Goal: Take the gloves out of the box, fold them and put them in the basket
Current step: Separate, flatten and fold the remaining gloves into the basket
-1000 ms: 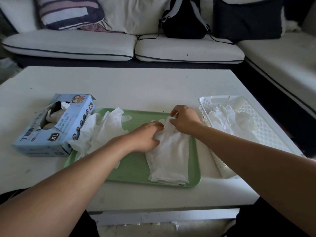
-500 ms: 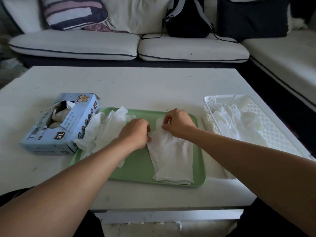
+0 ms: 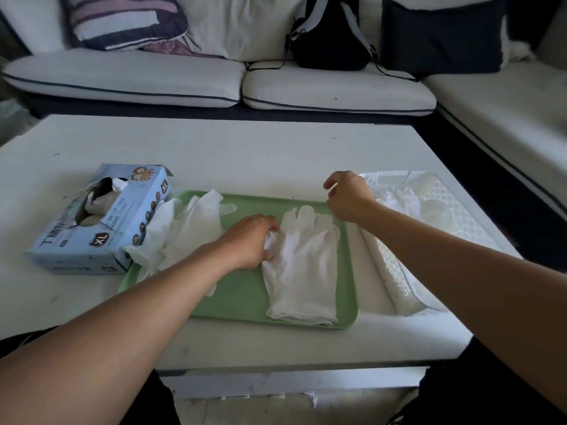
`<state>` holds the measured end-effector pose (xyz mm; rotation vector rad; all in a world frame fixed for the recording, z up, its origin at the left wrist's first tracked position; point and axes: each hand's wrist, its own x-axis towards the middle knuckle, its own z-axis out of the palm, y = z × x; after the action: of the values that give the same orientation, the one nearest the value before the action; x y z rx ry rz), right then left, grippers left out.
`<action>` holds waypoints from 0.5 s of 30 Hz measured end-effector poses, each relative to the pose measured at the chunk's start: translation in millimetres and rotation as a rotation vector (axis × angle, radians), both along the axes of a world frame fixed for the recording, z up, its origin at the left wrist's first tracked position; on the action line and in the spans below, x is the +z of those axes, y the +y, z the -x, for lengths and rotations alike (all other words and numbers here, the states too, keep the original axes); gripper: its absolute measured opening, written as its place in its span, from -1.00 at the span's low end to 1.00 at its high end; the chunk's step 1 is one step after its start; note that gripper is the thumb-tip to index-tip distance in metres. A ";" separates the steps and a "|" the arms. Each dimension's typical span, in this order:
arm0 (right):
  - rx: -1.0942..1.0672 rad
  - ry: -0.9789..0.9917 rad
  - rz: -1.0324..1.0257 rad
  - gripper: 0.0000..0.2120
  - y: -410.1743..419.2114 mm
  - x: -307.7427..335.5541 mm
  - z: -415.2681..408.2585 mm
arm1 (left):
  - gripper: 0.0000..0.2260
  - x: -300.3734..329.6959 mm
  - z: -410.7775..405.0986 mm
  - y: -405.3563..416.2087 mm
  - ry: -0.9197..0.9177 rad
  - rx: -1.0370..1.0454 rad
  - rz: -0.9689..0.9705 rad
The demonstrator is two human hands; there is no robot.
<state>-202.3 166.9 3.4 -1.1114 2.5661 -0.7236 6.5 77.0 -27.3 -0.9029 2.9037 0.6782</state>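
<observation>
Right hand (image 3: 348, 196) lifted off the glove since 0.5 s ago and now sits above the tray's far right corner, by the basket; left hand stayed at the glove's left edge.

Head view: left hand (image 3: 250, 240) rests on the tray, fingers (image 3: 271, 228) curled and pinching the thumb-side edge of the flat white glove (image 3: 302, 265). Right hand's fingers loosely curled, holding nothing. Glove lies flat on the right half of the green tray (image 3: 239, 296), fingertips pointing away, cuff near the tray's near rim. Loose glove pile (image 3: 181, 231) on the tray's left side, spilling over the rim toward the glove box (image 3: 98, 222). Box is blue, marked XL, on the counter (image 3: 245, 157) just left of the tray, top opening torn with gloves showing inside. White perforated basket (image 3: 395, 277) just right of the tray, partly hidden by the right forearm, with folded gloves (image 3: 408, 200) inside. Sofa (image 3: 153, 78) behind the counter, black backpack (image 3: 328, 35) on it.
</observation>
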 end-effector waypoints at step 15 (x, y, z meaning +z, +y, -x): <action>0.131 0.109 -0.033 -0.78 -0.8 -20.9 -10.2 | -0.44 5.3 3.1 1.1 -0.002 -0.058 0.075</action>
<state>-192.1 166.0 -17.4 -1.3275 2.5539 -0.6029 3.3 78.1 -22.0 -0.8210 2.9591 0.5681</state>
